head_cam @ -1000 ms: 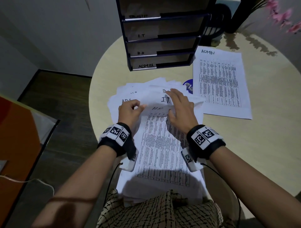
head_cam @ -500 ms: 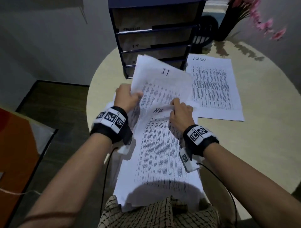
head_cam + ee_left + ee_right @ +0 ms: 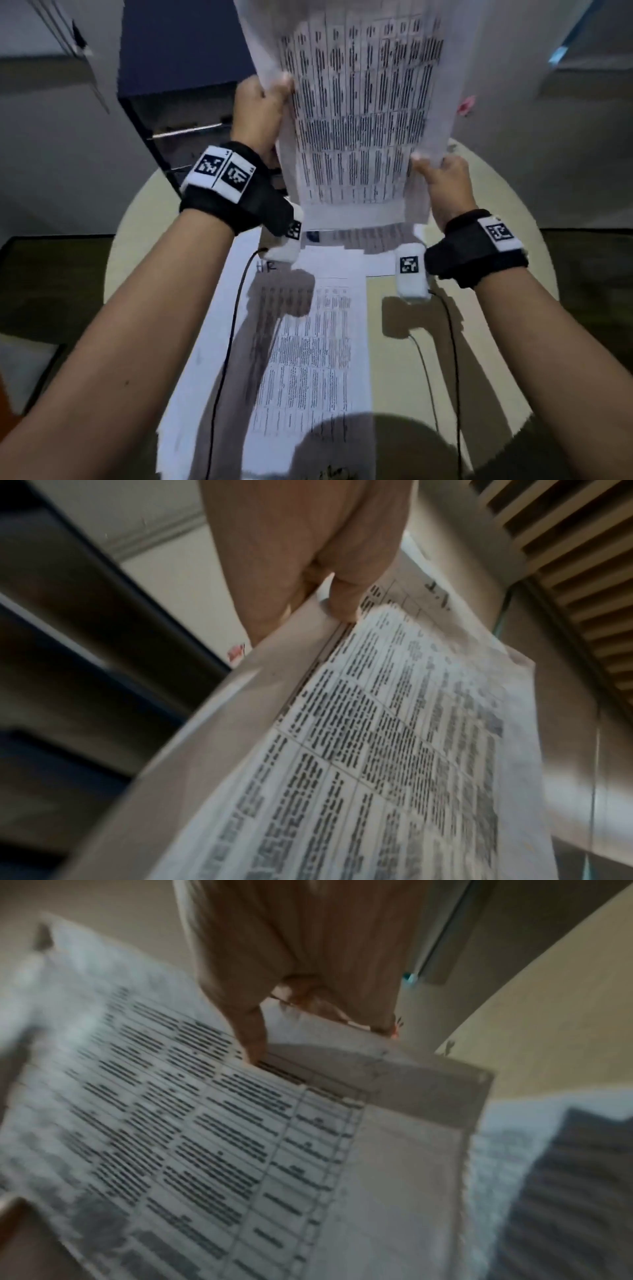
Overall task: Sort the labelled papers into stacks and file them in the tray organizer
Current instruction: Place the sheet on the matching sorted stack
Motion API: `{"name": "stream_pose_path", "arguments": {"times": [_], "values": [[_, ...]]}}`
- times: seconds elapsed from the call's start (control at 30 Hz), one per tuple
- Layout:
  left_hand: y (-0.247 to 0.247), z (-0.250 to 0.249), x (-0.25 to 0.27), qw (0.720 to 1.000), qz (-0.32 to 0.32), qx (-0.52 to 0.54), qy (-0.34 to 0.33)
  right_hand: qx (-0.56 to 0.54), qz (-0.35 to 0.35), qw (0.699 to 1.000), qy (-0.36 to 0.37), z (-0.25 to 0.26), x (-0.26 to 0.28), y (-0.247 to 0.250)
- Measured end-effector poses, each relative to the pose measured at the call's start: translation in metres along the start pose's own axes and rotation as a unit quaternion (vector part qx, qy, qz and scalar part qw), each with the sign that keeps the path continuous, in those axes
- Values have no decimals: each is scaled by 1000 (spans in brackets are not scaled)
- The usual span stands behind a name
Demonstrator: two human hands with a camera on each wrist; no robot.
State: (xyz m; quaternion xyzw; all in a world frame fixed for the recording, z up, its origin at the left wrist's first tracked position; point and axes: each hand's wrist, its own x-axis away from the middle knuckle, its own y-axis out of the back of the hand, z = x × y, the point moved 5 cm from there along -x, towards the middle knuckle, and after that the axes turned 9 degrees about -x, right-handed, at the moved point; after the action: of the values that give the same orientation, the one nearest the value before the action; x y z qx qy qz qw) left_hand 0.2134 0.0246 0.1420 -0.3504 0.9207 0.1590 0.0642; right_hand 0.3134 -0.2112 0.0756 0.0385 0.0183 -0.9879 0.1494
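I hold a printed paper sheet [image 3: 363,113] up in the air, well above the table. My left hand [image 3: 263,102] pinches its left edge. My right hand [image 3: 442,178] pinches its lower right edge. The left wrist view shows my thumb on the sheet [image 3: 394,750]; the right wrist view shows my thumb on the same sheet [image 3: 212,1137]. Below, a sheet labelled HR [image 3: 308,359] tops the loose paper pile on the round table [image 3: 496,342]. The dark tray organizer [image 3: 178,113] stands behind my left hand, mostly hidden by the raised sheet.
Another sheet [image 3: 370,236] lies on the table under the raised one, mostly covered. Cables run from both wristbands toward me. Dark floor [image 3: 51,274] lies left of the table, walls behind.
Both hands lifted the I.T. sheet off the pile and raised it high, toward the organizer. The right hand moved from the HR sheet to the raised sheet's right edge. The view tilted up.
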Motion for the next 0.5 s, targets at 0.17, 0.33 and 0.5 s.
{"name": "stream_pose_path", "arguments": {"times": [0.17,0.33,0.5], "values": [[-115,60,26,965,146,-194,101,118,-176,977,-34,-19,-40,108],[-199,116,84,841,348,-405,85,200,-232,947,-99,-50,-66,188],[-229,153,126,711,450,-536,66,341,-237,888,-196,-88,-68,228]]}}
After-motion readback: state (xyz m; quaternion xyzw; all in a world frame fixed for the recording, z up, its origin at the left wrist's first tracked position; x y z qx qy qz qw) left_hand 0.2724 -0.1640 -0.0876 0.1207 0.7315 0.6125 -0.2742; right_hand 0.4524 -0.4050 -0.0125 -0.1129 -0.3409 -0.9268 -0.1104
